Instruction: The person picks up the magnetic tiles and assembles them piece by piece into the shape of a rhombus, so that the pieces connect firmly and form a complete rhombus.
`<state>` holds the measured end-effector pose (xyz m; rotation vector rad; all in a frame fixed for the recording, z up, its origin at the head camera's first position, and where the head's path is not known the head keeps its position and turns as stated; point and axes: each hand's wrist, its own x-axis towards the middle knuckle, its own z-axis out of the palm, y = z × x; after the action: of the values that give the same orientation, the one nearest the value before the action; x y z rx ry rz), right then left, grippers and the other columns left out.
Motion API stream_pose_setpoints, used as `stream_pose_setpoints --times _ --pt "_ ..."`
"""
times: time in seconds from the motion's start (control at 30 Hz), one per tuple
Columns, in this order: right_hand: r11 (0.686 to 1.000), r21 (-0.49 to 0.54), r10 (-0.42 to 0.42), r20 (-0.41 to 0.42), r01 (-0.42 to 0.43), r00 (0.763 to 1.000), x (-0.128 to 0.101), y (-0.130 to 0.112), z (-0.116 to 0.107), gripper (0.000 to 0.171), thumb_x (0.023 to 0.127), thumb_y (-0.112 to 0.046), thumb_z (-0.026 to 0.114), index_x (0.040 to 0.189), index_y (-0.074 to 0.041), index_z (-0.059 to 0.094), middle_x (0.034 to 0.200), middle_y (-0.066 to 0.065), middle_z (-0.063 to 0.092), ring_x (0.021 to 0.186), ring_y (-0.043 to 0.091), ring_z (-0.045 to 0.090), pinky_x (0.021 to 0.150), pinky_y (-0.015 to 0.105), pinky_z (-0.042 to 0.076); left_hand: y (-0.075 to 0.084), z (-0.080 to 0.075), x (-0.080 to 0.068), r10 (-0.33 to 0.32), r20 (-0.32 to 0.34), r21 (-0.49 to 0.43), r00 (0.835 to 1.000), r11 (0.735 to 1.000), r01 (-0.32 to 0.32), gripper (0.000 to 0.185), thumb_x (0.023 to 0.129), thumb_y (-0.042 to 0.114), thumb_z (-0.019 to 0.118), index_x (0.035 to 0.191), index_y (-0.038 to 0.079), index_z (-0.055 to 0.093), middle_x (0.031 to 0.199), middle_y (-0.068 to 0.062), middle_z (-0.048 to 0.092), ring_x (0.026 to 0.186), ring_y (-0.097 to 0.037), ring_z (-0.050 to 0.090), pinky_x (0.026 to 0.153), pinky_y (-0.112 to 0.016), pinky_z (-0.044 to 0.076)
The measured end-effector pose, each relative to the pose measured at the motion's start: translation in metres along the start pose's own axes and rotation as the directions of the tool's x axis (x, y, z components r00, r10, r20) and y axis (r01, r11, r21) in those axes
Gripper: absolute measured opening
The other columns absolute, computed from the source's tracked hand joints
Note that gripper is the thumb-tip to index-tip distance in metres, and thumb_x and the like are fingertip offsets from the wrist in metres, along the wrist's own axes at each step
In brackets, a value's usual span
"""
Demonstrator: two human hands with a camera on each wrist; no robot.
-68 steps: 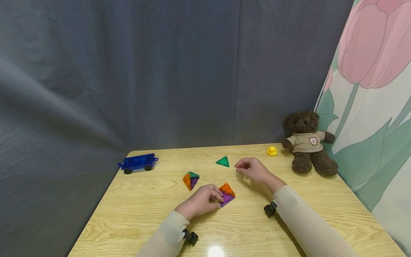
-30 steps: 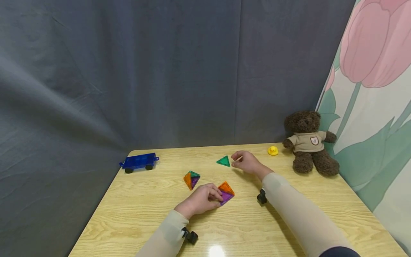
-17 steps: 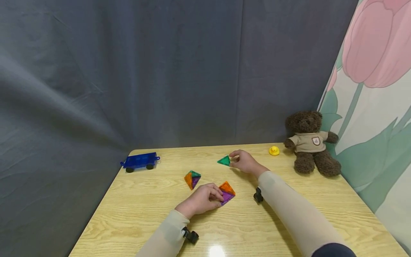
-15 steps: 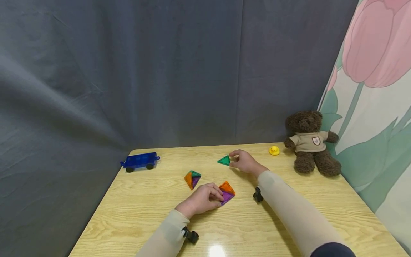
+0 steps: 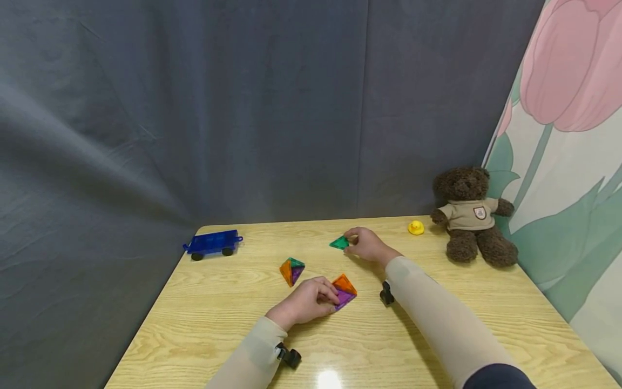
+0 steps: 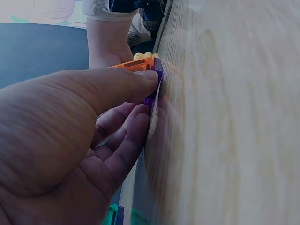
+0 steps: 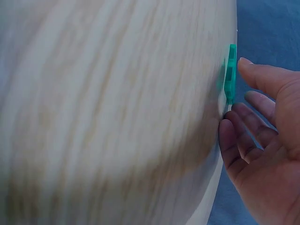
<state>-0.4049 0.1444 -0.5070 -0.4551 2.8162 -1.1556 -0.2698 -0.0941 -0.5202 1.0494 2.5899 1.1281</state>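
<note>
Low over the table, my left hand (image 5: 307, 302) pinches the edge of a purple triangular magnetic tile (image 5: 345, 299); in the left wrist view the thumb lies on that tile (image 6: 158, 70). An orange triangular tile (image 5: 344, 284) adjoins the purple one. Farther back, my right hand (image 5: 367, 245) reaches over the right corner of a flat green triangular tile (image 5: 338, 242). In the right wrist view, its thumb stands slightly apart from the green tile (image 7: 230, 75), while its loosely bent fingers are close to the tile's near end. Whether they touch it is unclear.
Left of the hands sits a small tile piece (image 5: 292, 271) in orange, green and purple. A blue wheeled car base (image 5: 213, 244) stands at the table's back left. At the back right are a yellow rubber duck (image 5: 416, 227) and a brown teddy bear (image 5: 465, 216).
My right hand has moved left and forward until its fingers overlap the green tile's right corner. The green tile stays put. My left hand has kept its hold on the purple tile.
</note>
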Motion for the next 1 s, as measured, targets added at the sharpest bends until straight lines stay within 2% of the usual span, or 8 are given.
stream_pose_setpoints --times 0.33,0.6,0.83,1.0 --pt "0.998 -0.042 -0.046 0.006 0.046 0.999 0.008 0.003 0.005 0.046 0.082 -0.019 0.079 0.125 -0.012 0.065 0.126 0.008 0.058 0.098 0.023 0.057 0.081 0.037 0.052 0.003 -0.001 -0.001 -0.020 0.010 -0.025 1.000 0.999 0.021 0.011 0.084 0.013 0.077 0.093 0.018 0.077 0.107 0.013 0.058 0.096 0.000 0.055 0.081 -0.018 0.049" --pt "0.997 -0.075 -0.037 -0.015 0.036 0.999 0.009 0.008 0.004 0.036 0.081 -0.015 0.080 0.116 -0.015 0.070 0.123 0.004 0.058 0.101 0.023 0.057 0.086 0.039 0.050 0.003 -0.001 -0.001 -0.005 0.004 -0.018 1.000 1.000 0.005 0.012 0.084 0.011 0.077 0.093 0.018 0.077 0.107 0.013 0.058 0.097 -0.001 0.055 0.082 -0.018 0.049" --pt "0.991 -0.117 -0.061 -0.006 0.060 0.998 0.003 0.007 -0.006 0.045 0.075 -0.013 0.083 0.117 -0.005 0.068 0.114 0.015 0.056 0.094 0.025 0.055 0.083 0.040 0.049 0.003 -0.001 -0.001 0.009 0.002 -0.004 1.000 1.000 -0.009 0.011 0.083 0.012 0.077 0.093 0.018 0.077 0.107 0.011 0.058 0.096 -0.001 0.055 0.082 -0.019 0.049" --pt "0.993 -0.116 -0.019 0.010 0.020 1.000 -0.001 0.009 -0.012 0.051 0.075 -0.015 0.084 0.121 -0.002 0.065 0.112 0.016 0.053 0.093 0.024 0.053 0.083 0.038 0.048 0.003 -0.001 -0.001 -0.004 0.008 -0.008 1.000 1.000 0.004 0.012 0.084 0.013 0.077 0.094 0.019 0.077 0.108 0.012 0.058 0.096 0.000 0.055 0.082 -0.019 0.049"
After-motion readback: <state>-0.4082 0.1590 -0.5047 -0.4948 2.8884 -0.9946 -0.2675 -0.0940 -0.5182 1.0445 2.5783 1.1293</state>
